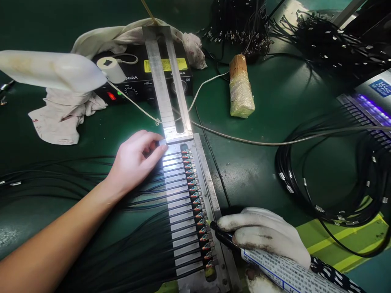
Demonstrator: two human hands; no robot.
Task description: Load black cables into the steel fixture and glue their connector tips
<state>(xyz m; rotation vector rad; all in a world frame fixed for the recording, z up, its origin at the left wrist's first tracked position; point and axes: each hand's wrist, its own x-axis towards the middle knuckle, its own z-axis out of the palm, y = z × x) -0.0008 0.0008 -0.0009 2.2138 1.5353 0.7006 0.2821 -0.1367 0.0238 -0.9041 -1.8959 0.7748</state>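
Mid-frame, the metal jig (210,192) was pinched by the left hand (132,160). The labelled tube (275,268) gripped by the right hand (270,236) was best steadied beside the connectors (197,201).

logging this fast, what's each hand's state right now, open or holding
Left hand: closed, pinching the edge of the metal cable fixture.
Right hand: closed, holding a labelled tube.

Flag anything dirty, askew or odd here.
The white glove on the right hand is darkly smudged; oddly, the left hand is bare. A rumpled white cloth lies bunched against the black controller, looking untidy.
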